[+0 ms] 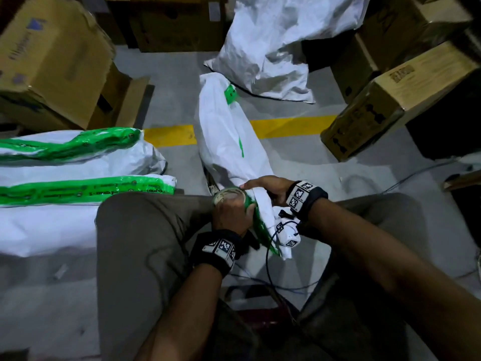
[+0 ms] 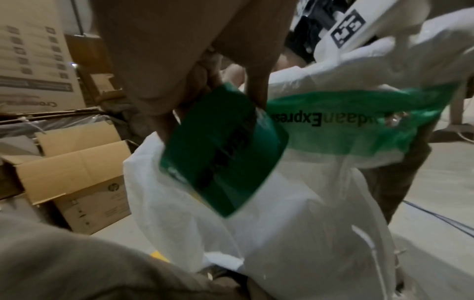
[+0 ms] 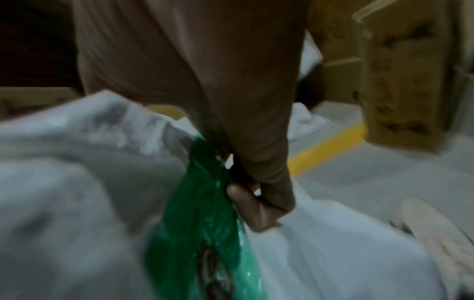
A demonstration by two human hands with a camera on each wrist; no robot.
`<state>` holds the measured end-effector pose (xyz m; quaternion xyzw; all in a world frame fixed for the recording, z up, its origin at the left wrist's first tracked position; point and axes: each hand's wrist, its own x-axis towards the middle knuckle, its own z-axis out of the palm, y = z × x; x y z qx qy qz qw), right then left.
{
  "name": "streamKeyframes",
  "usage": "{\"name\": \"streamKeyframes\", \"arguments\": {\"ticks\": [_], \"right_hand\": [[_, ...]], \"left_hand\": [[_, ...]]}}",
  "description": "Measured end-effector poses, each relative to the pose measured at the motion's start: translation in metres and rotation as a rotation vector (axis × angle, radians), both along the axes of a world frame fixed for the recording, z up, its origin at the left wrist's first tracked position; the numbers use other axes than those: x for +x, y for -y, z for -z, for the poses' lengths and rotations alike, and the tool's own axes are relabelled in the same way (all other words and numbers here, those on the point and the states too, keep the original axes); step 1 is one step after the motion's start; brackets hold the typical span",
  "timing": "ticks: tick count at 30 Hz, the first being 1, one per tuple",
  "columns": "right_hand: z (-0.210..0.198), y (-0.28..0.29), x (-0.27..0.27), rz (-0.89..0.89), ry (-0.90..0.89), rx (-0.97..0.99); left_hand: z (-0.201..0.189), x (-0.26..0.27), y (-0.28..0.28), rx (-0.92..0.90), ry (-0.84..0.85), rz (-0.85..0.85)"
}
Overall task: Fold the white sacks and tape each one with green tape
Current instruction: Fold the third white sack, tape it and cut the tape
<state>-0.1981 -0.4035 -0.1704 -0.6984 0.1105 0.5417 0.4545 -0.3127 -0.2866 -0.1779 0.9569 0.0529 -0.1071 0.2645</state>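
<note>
On the grey floor between the person's knees, a rolled white sack (image 1: 229,142) is lying with its long axis running away from the person, its far end pointing toward a loose sack (image 1: 273,48). The left hand (image 1: 231,212) is gripping the green tape roll (image 1: 229,195) against the sack's near end, while the right hand (image 1: 270,188) is clutching the sack beside it. Two taped sacks (image 1: 78,165) are lying to the left.

cardboard boxes (image 1: 395,100) and taped sacks (image 1: 78,162) flank bare floor (image 1: 325,162).
</note>
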Motion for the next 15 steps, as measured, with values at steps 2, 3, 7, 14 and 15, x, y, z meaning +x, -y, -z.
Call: {"name": "streamKeyframes", "arguments": {"ticks": [2, 3, 7, 14, 15], "right_hand": [[-0.016, -0.004, -0.003, -0.001, 0.117, -0.045], [-0.02, -0.006, -0.005, -0.041, 0.167, -0.064], [-0.033, -0.01, -0.028, -0.456, 0.392, -0.236], [-0.026, -0.03, -0.037, -0.434, 0.49, 0.025], [-0.021, -0.03, -0.036, -0.449, 0.486, 0.008]], "left_hand": [[-0.001, -0.003, -0.002, -0.02, -0.015, -0.018], [-0.004, -0.005, -0.002, -0.006, 0.017, -0.017], [-0.018, -0.004, -0.006, -0.03, -0.087, -0.126], [-0.009, -0.002, -0.022, -0.139, -0.271, -0.288], [-0.008, -0.002, -0.024, -0.175, -0.275, -0.309]]}}
